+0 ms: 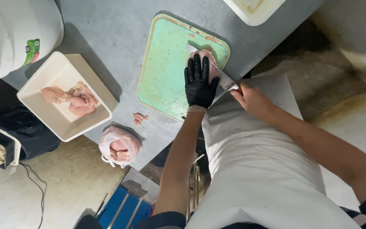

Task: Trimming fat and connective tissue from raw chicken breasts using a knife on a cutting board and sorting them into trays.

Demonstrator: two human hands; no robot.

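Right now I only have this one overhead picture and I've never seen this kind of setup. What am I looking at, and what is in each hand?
There is no machine here: the camera sits on a person's head and looks straight down at their own two arms and white apron. The left hand, in a black glove, presses flat on a piece of raw chicken lying on a green cutting board. The bare right hand grips a knife, its blade running under the gloved hand into the meat. On the grey table to the left sit a white tray with more raw chicken, a plastic bag of chicken at the table edge, and a small scrap near the board. A white bucket stands at the upper left.
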